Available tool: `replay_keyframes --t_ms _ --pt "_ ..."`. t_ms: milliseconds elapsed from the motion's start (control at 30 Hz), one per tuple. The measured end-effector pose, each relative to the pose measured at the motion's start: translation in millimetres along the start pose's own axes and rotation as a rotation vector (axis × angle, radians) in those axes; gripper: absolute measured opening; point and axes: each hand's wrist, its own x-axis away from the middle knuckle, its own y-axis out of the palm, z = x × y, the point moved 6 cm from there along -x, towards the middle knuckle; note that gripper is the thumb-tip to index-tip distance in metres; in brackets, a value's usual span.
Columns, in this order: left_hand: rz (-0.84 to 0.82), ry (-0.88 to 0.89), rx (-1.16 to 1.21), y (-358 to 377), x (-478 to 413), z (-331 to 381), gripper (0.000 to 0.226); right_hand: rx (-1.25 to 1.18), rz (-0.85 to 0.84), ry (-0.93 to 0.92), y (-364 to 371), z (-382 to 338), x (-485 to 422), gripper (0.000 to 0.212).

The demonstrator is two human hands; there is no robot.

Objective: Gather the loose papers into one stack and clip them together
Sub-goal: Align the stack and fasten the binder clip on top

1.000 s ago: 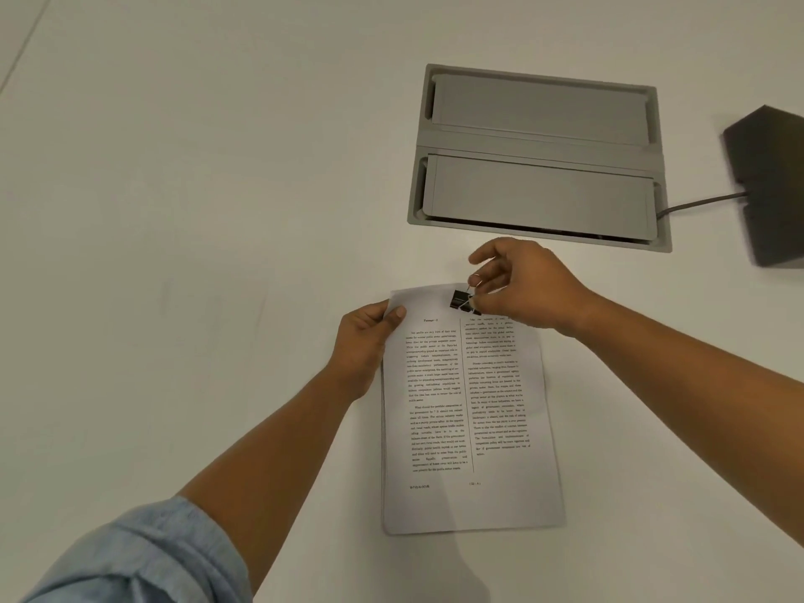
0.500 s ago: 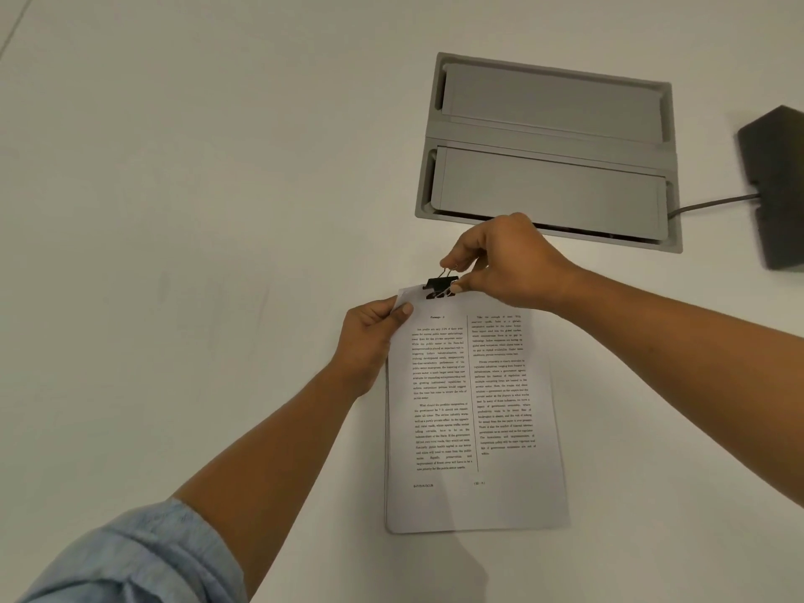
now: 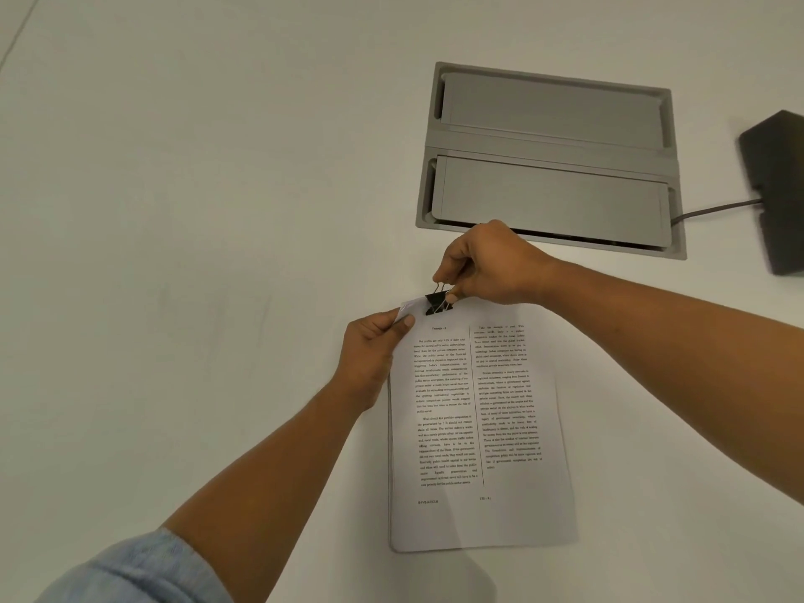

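A stack of printed papers (image 3: 478,428) lies on the white table, text in two columns facing me. My left hand (image 3: 372,354) pinches the stack's top left corner, lifting it a little. A black binder clip (image 3: 436,303) sits at the top edge of the stack, near that corner. My right hand (image 3: 487,263) pinches the clip's wire handles from above. Whether the clip's jaws grip the sheets is hard to tell.
A grey recessed cable hatch (image 3: 552,158) with two flaps is set in the table just beyond my right hand. A dark block (image 3: 778,189) with a cable lies at the right edge. White table surface (image 3: 195,211) spreads to the left.
My right hand turned from lying over the clip on the page to pinching its handles at the top edge. The clip moved left and up toward the corner, which my left hand has lifted.
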Motion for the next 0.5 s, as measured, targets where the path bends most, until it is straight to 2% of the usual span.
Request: replay_keyframes --t_ms 167,333,400,500 --pt "0.012 0.001 0.022 -1 -2 -1 0.026 -0.056 -0.053 0.027 2 3 -5 0.047" --pt "0.005 0.003 0.036 0 0 3 0.022 -0.062 -0.126 0.102 12 30 3 0.074" --pt "-0.008 0.000 0.047 1 1 3 0.020 -0.066 -0.084 0.175 13 55 16 0.063" --pt "-0.033 -0.024 0.070 -1 6 8 0.022 -0.249 0.086 0.244 5 89 42 0.036"
